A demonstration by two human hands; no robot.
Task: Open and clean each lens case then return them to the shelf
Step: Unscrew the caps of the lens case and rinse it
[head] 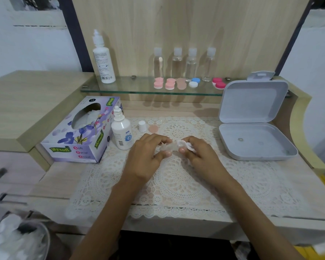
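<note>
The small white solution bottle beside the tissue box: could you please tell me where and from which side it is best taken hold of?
Grip the small white solution bottle round its wide cylindrical body, probably coming from its right, because the tissue box crowds its left. It stands upright with its nozzle bare, so avoid the narrow top and keep it upright.

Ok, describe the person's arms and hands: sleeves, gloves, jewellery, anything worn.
The left hand and right hand are bare: no gloves, rings, watch or bracelets show. Both forearms are uncovered down to the frame's bottom edge, with no sleeve in view. The visible thumbnails look short and unpainted.
</note>
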